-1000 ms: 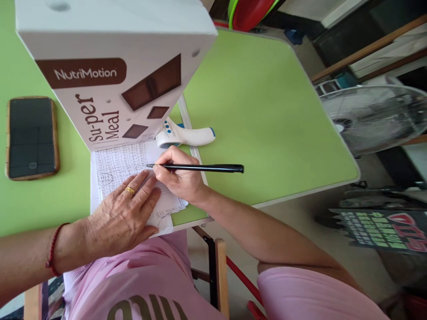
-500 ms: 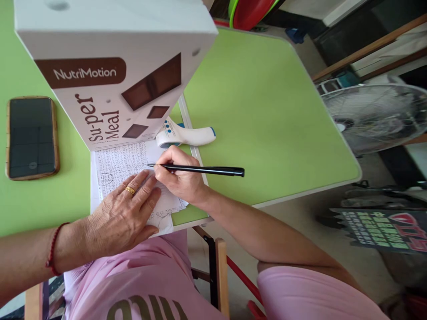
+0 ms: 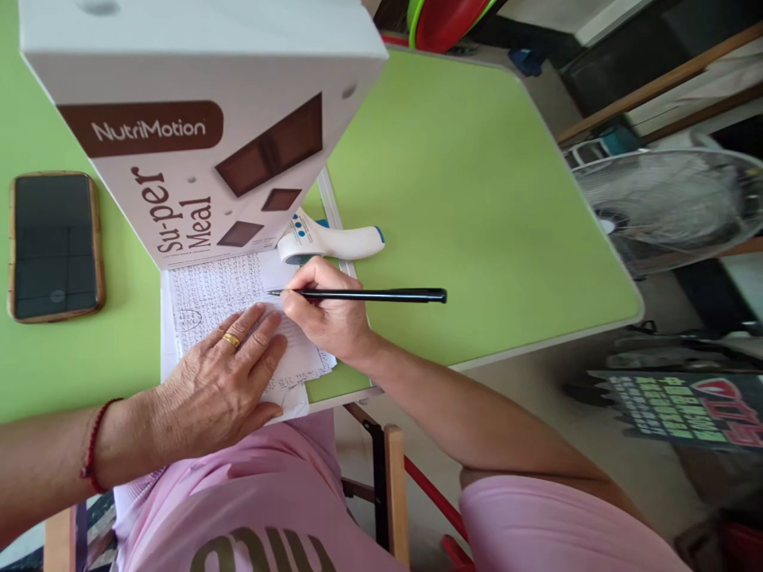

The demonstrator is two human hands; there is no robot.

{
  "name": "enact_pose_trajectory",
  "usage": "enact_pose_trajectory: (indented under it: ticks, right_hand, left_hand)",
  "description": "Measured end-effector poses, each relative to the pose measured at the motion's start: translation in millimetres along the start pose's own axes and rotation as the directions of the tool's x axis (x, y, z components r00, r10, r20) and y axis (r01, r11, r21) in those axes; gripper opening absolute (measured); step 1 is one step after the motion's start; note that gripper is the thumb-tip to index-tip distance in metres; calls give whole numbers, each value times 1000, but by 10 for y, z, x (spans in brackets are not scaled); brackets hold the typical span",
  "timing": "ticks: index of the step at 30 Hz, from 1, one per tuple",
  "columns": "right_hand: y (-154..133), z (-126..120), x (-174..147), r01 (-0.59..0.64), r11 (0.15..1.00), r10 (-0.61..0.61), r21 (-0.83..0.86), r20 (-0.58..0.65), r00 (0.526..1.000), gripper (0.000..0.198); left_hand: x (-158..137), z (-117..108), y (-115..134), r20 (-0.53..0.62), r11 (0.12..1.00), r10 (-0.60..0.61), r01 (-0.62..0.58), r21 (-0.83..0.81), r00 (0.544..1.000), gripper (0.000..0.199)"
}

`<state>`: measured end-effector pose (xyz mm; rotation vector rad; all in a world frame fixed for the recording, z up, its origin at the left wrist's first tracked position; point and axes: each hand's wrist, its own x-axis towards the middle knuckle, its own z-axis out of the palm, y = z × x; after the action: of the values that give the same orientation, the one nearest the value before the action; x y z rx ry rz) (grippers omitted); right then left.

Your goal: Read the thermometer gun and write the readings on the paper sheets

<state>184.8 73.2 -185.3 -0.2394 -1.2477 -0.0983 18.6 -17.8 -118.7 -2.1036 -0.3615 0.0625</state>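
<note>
Between the thumb and fingers of my right hand (image 3: 331, 314) is a black pen (image 3: 381, 295), its tip at the handwritten sheet of paper (image 3: 214, 282). The pen lies at a low slant, its far end reaching right over the green table. My left hand (image 3: 223, 381) rests flat on the paper, fingers stretched out, with a gold ring on one finger. Part of the writing is hidden beneath that hand. More sheets lie under the top one. Right behind the paper stands a white NutriMotion box (image 3: 196, 175). A white handheld thermometer (image 3: 331, 241) lies just beyond my right hand.
A phone (image 3: 56, 246) in a brown-edged case lies on the green table (image 3: 465, 199) at the left. Past the table's right edge stands a fan (image 3: 668, 206). A wooden chair part (image 3: 395, 492) shows below the front edge.
My right hand has shifted slightly right and up with the pen, and the pen now lies more level. My left hand stays nearly in place on the paper.
</note>
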Motion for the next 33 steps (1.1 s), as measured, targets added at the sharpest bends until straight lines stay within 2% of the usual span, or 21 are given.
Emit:
enact_pose_trajectory:
  ticks: [10, 16, 24, 33]
  right_hand:
    - [-11, -3, 8, 18, 1000, -18, -7, 15, 1000, 16]
    - [4, 11, 0, 36, 999, -35, 41, -27, 999, 15]
    - [14, 16, -5, -23, 1000, 23, 0, 8, 1000, 14]
    - [4, 15, -1, -7, 1000, 7, 20, 13, 1000, 15]
  left_hand:
    - [-6, 6, 5, 33, 1000, -6, 6, 10, 999, 58]
    - [-12, 11, -1, 32, 1000, -6, 6, -9, 999, 56]
    - [-11, 13, 4, 42, 999, -20, 21, -30, 999, 57]
    - [-6, 2, 0, 22, 1000, -1, 1, -5, 1000, 57]
